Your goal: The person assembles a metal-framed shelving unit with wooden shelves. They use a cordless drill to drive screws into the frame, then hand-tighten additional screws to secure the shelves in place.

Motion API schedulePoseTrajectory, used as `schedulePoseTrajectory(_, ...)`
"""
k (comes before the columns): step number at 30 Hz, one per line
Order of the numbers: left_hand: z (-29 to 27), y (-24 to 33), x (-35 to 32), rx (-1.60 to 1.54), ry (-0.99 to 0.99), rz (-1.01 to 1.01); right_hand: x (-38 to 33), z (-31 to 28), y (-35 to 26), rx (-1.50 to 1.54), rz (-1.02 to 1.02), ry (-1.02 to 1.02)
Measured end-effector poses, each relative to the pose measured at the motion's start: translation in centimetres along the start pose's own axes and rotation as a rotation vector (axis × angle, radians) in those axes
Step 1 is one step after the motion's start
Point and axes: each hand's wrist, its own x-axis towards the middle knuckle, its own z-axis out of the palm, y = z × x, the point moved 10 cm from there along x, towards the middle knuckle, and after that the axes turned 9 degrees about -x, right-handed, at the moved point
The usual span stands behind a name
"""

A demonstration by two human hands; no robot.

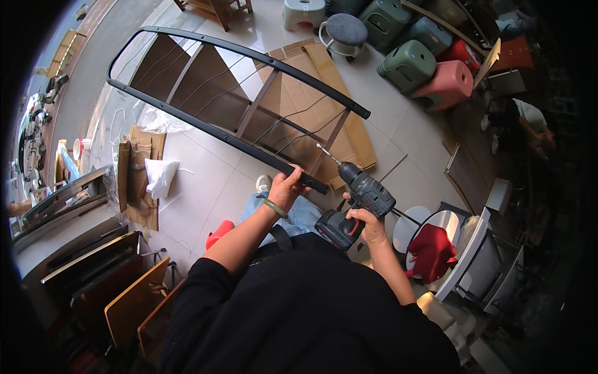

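Observation:
A long black metal frame (205, 128), rounded at its far left end, slants across the view in front of me. Thin wavy rods and brown crossbars span its two side tubes. My left hand (288, 188), a green bangle on its wrist, is closed round the near tube close to its lower right end. In my right hand (367, 225) is a black cordless drill (367, 190), gripped by its handle. The drill's bit (327, 153) points up and left toward the frame's open end, apart from the tubes. Part of the right hand's grip is hidden behind the drill.
Flattened cardboard (349, 134) lies on the tiled floor beneath the frame. Green stools (408, 62), a pink stool (447, 84) and a round grey stool (346, 30) stand at the far right. Folded boards (137, 299) lean at lower left. A red cloth (431, 252) lies at right.

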Motion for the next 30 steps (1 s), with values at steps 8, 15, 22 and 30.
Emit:
schedulePoseTrajectory(8,0.0,0.2,-0.2,-0.013,0.016,0.018,-0.3,0.7,-0.2,-0.024,-0.009,-0.011)
schedulePoseTrajectory(15,-0.8,-0.1,0.1,0.009,0.023,0.012,-0.7,0.6,-1.1,-0.102,-0.030,-0.021)
schedulePoseTrajectory(22,-3.7,1.2,-3.9,0.124,0.048,-0.170,-3.6,-2.2,-2.9,-0.408,-0.082,-0.015)
schedulePoseTrajectory(30,4.6,1.6,-7.2,0.018,-0.310,-0.237,-7.9,0.8,-10.3,-0.967,-0.608,-0.154)
